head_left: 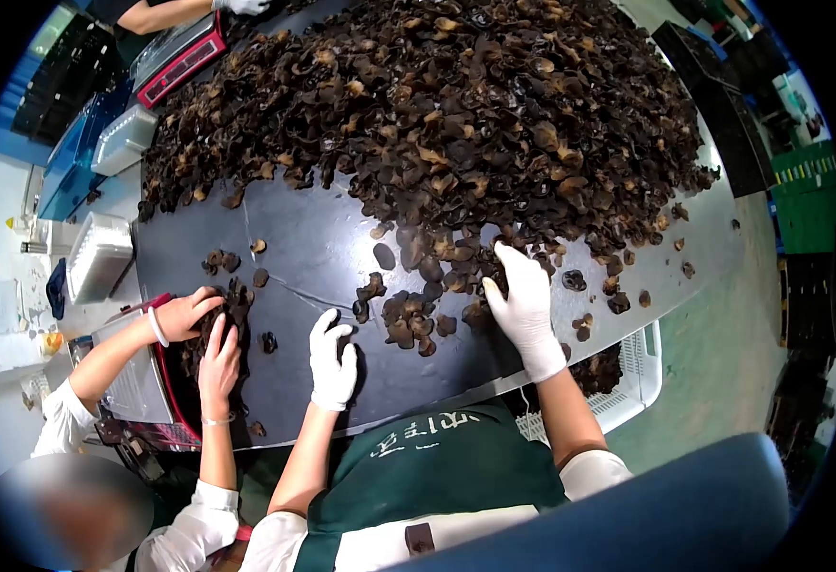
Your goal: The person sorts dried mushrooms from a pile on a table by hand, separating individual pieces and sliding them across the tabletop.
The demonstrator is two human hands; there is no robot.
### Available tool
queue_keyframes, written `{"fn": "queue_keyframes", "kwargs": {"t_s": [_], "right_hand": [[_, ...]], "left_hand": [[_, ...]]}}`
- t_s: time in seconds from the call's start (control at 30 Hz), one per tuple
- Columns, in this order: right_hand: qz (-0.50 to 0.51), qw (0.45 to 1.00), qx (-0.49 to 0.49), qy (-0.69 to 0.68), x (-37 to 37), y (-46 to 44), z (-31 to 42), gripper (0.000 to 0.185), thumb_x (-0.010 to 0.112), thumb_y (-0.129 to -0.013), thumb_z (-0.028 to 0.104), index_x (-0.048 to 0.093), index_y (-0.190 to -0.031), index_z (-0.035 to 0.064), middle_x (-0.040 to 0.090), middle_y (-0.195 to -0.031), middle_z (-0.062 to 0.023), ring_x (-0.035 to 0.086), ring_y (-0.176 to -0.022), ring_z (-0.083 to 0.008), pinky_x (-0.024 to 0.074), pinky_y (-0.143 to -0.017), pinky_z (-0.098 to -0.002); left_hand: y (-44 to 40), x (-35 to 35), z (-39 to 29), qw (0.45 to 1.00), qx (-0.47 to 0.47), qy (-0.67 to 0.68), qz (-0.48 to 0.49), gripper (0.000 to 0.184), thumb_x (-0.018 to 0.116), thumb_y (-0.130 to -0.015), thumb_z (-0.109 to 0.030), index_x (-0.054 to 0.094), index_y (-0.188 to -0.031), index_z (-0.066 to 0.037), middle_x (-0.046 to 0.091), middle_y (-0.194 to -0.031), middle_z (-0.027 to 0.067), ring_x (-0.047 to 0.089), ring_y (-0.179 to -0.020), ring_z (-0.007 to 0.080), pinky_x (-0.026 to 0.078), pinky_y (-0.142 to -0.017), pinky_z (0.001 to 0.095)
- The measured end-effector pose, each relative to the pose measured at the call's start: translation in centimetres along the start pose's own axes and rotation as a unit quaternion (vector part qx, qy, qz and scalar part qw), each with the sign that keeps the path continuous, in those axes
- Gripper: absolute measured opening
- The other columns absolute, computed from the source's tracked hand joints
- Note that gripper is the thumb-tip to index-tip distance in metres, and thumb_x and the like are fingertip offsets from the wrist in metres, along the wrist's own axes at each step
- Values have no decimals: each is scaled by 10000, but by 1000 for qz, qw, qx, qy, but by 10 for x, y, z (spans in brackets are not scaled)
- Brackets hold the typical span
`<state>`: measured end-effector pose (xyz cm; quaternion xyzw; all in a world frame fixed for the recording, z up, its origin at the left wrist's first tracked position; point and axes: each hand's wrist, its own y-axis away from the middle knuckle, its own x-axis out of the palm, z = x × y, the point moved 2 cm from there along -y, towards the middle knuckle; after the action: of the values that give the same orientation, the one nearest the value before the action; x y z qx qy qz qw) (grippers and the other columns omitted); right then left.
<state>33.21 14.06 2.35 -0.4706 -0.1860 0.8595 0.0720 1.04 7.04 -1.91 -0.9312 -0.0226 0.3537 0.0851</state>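
Observation:
My left hand (333,362), in a white glove, is over the dark tabletop (294,229) with its fingers apart and nothing in them. My right hand (523,300), also gloved in white, touches the near edge of a large heap of dark brown fungus pieces (456,124). Its thumb and forefinger are spread around some pieces, and whether it grips any is unclear. Between my hands lies a small cluster of loose pieces (408,319).
A co-worker's bare hands (217,362) hold dark pieces at the left, beside a red-rimmed scale (136,381). Clear plastic boxes (100,257) stand at the far left. A white basket (637,381) is below the table's right edge. Another person's gloved hand (244,5) shows at the top.

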Motion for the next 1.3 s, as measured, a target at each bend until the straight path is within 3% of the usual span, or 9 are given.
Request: {"fn": "queue_keyframes", "kwargs": {"t_s": [0.27, 0.37, 0.4, 0.7, 0.93, 1.0, 1.03, 1.13, 1.3], "right_hand": [[98, 975, 108, -166, -40, -14, -32, 338, 530, -786, -26, 705, -1069, 32, 715, -959, -97, 663, -764, -179, 518, -714, -294], [474, 809, 314, -152, -111, -7, -33, 367, 570, -762, 27, 725, -1095, 35, 744, -917, -114, 702, -837, -196, 541, -793, -288], [496, 834, 232, -67, -114, 11, -43, 372, 633, -754, 104, 733, -1109, 52, 729, -840, -111, 705, -800, -243, 557, -772, -328], [241, 967, -79, 36, 11, 46, 63, 603, 706, -806, 308, 555, -1333, 57, 487, -1407, -188, 400, -1330, -415, 301, -1099, -559], [240, 938, -223, -110, 50, 62, 119, 568, 663, -843, 377, 573, -1338, 115, 468, -1455, -172, 381, -1363, -398, 208, -1136, -662], [199, 960, -171, -94, 32, 18, 111, 439, 655, -819, 335, 627, -1199, 118, 543, -1331, -113, 448, -1266, -352, 256, -1093, -644], [347, 936, -64, -15, 17, -23, 111, 425, 667, -794, 292, 627, -1179, 115, 552, -1289, -123, 467, -1216, -342, 303, -1041, -608], [24, 997, -24, 76, 55, -19, 41, 565, 680, -821, 310, 564, -1324, 80, 465, -1403, -229, 414, -1280, -457, 269, -1079, -634], [220, 970, -95, 27, 53, 13, 78, 684, 682, -841, 409, 504, -1413, 78, 397, -1490, -256, 322, -1380, -509, 212, -1116, -685]], "left_hand": [[-4, 3, -2, 999, -14, -8, -37, 353, 634, -817, -30, 639, -1170, -42, 557, -1316, 211, 542, -1218, 376, 427, -1056, 434], [-11, 0, -2, 998, -10, -25, -54, 339, 630, -841, -35, 642, -1180, -37, 562, -1309, 212, 559, -1190, 370, 434, -1045, 430], [-17, 0, -5, 997, 4, -47, -62, 333, 629, -843, -35, 645, -1175, -37, 562, -1309, 212, 559, -1190, 370, 435, -1042, 429], [-59, 37, -50, 961, 195, -150, 128, 420, 645, -868, -322, 650, -1265, -186, 474, -1466, 145, 380, -1337, 445, 264, -1123, 587], [-42, -12, 24, 998, 53, -32, 16, 277, 588, -687, -58, 610, -963, -48, 542, -1323, 222, 483, -1236, 408, 361, -1077, 484], [-37, -25, 36, 1000, 8, -10, -14, 299, 570, -689, -38, 610, -985, -43, 511, -1365, 217, 471, -1264, 389, 335, -1118, 463], [-38, -30, 38, 999, -16, 23, -26, 345, 552, -691, -20, 619, -1028, -53, 478, -1406, 212, 455, -1292, 372, 317, -1138, 457], [-53, -32, 32, 999, -30, -10, -44, 358, 557, -795, -24, 635, -1142, -65, 461, -1438, 183, 441, -1310, 357, 326, -1136, 440], [-97, -7, -13, 990, 117, -71, -35, 323, 578, -837, -45, 677, -1142, -83, 561, -1332, 170, 510, -1242, 352, 391, -1081, 456]]}}
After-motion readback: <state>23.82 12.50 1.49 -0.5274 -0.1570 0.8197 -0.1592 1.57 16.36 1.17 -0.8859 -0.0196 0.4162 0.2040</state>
